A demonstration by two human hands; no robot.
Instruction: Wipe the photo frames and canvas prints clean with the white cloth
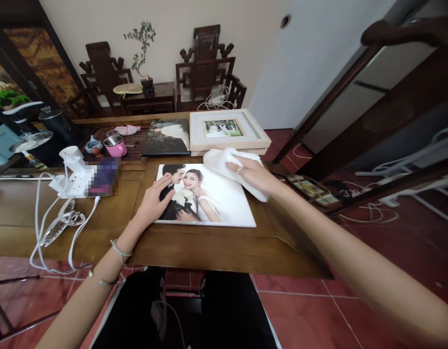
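A large photo print (pixel 224 201) of a couple lies flat on the wooden table (pixel 216 249). My left hand (pixel 155 199) rests on its left edge, fingers spread, holding nothing. At the print's upper right corner, my right hand (pixel 247 170) presses on a white cloth (pixel 220 161), fingers bent into it. The cloth covers that corner and hangs past the print's right side. Behind the print are a dark photo panel (pixel 167 138) and, to its right, a light wooden frame (pixel 253 133) with a smaller picture.
On the left are a power strip (pixel 76 182) with white cables, a clear ornate object (pixel 58 225), a pink cup (pixel 115 146) and a dark kettle (pixel 54 123). Carved chairs (pixel 205 72) and a potted plant (pixel 147 83) stand beyond. A dark wooden rail (pixel 332 102) rises at right.
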